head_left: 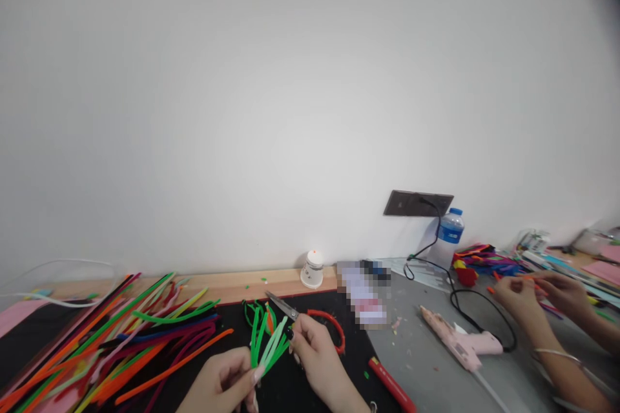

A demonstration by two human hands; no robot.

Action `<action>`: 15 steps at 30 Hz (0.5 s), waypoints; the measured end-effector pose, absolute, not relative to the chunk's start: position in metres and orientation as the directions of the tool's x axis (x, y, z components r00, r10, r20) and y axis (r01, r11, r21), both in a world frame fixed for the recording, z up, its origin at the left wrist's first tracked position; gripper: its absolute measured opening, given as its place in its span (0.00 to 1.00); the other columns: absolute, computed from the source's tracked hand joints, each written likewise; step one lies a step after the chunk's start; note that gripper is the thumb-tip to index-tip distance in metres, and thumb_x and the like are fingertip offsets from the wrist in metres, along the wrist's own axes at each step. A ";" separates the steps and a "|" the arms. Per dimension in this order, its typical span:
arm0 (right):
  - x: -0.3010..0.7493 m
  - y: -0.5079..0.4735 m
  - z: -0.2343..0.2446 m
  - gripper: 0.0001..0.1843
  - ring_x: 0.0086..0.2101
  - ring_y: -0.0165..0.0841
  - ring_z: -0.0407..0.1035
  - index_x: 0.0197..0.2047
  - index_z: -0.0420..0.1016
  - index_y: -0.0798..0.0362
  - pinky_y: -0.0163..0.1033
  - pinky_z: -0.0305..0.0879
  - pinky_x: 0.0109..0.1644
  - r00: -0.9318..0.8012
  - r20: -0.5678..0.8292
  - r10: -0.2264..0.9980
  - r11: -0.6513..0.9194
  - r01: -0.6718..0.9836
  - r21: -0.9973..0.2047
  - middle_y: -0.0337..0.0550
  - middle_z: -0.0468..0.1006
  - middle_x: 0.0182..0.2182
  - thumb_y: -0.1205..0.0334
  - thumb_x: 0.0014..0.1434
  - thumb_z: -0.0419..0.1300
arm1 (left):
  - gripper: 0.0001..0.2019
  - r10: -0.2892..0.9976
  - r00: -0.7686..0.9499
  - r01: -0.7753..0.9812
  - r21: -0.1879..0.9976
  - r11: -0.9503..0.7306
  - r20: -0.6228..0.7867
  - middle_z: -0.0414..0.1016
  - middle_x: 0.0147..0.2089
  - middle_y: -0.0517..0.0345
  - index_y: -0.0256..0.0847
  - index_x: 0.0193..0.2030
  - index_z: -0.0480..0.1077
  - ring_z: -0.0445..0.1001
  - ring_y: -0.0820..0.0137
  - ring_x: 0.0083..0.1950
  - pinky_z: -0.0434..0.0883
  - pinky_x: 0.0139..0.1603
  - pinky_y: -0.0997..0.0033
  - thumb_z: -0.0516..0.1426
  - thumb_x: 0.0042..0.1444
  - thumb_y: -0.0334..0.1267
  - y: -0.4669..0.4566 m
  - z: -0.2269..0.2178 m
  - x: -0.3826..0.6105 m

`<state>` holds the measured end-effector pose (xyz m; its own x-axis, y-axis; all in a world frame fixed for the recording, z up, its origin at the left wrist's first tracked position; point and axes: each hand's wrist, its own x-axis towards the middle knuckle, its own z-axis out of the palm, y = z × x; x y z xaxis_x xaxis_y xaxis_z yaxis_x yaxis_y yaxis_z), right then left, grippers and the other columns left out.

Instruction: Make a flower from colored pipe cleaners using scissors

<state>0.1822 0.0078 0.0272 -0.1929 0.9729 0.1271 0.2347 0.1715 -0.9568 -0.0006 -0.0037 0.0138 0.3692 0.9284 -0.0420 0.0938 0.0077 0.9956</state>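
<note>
Left hand [230, 379] closed on the base of the green pipe cleaners [271, 350], low over the black mat [285, 397]. Right hand [312, 345] looks pinched on the upper end of 1 strand. Main risk: left pinch loosens, fanned strands slip and the bunch loses its spread. Pulling 1 strand too hard could do the same. Scissors [282, 305] show blades just beyond the right fingers; can't tell if held. Careless reach could nick a finger.
</note>
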 end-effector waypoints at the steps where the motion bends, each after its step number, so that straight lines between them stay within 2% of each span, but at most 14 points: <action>1: 0.183 0.008 0.028 0.13 0.22 0.25 0.52 0.22 0.57 0.54 0.30 0.47 0.25 -0.186 0.140 0.973 0.185 0.255 -0.949 0.32 0.58 0.18 0.61 0.57 0.50 | 0.14 0.927 0.374 0.090 0.996 0.006 -0.039 0.70 0.15 0.63 0.40 0.18 0.61 0.68 0.72 0.19 0.61 0.21 0.78 0.59 0.47 0.43 -0.004 0.013 -0.001; 4: 0.183 0.007 0.028 0.13 0.23 0.25 0.53 0.21 0.57 0.54 0.30 0.48 0.26 -0.143 0.201 0.969 0.235 0.286 -0.929 0.33 0.58 0.19 0.62 0.56 0.52 | 0.14 0.928 0.372 0.088 0.996 -0.003 -0.030 0.71 0.15 0.63 0.40 0.19 0.62 0.68 0.72 0.19 0.61 0.22 0.78 0.58 0.47 0.44 -0.004 0.013 -0.002; 6: 0.181 0.008 0.027 0.14 0.21 0.24 0.53 0.20 0.58 0.54 0.30 0.48 0.24 -0.126 0.190 0.974 0.215 0.232 -0.949 0.32 0.58 0.18 0.60 0.55 0.53 | 0.14 0.932 0.363 0.088 0.996 -0.004 -0.028 0.72 0.16 0.62 0.40 0.19 0.62 0.68 0.72 0.19 0.61 0.21 0.78 0.57 0.48 0.45 -0.003 0.013 -0.003; 9: 0.177 0.009 0.023 0.16 0.15 0.22 0.53 0.23 0.59 0.54 0.28 0.47 0.18 -0.161 0.037 0.986 0.035 -0.018 -0.999 0.32 0.61 0.15 0.52 0.54 0.54 | 0.16 0.940 0.342 0.071 0.997 -0.014 -0.012 0.72 0.16 0.60 0.40 0.18 0.63 0.68 0.72 0.20 0.61 0.20 0.78 0.56 0.49 0.48 -0.003 0.012 -0.004; 11: 0.174 0.009 0.022 0.18 0.13 0.23 0.56 0.28 0.61 0.55 0.28 0.51 0.16 -0.208 -0.036 0.978 -0.084 -0.230 -0.970 0.34 0.66 0.16 0.48 0.50 0.58 | 0.17 0.947 0.322 0.058 0.998 -0.020 0.000 0.72 0.17 0.60 0.40 0.18 0.63 0.69 0.72 0.20 0.62 0.20 0.78 0.56 0.49 0.50 -0.002 0.011 -0.004; 13: 0.170 0.008 0.022 0.20 0.15 0.24 0.60 0.32 0.64 0.57 0.30 0.56 0.19 -0.254 -0.050 0.966 -0.147 -0.377 -0.915 0.36 0.69 0.17 0.49 0.45 0.62 | 0.18 0.952 0.305 0.048 0.999 -0.021 0.006 0.72 0.17 0.60 0.40 0.18 0.63 0.69 0.71 0.21 0.63 0.21 0.78 0.55 0.48 0.51 -0.002 0.011 -0.003; 15: 0.166 0.005 0.023 0.21 0.15 0.24 0.61 0.32 0.68 0.60 0.30 0.58 0.20 -0.312 -0.055 0.949 -0.190 -0.418 -0.888 0.38 0.69 0.17 0.51 0.42 0.65 | 0.18 0.951 0.310 0.047 0.998 -0.029 0.013 0.71 0.17 0.61 0.40 0.19 0.64 0.69 0.71 0.21 0.63 0.21 0.78 0.55 0.49 0.51 -0.003 0.010 -0.002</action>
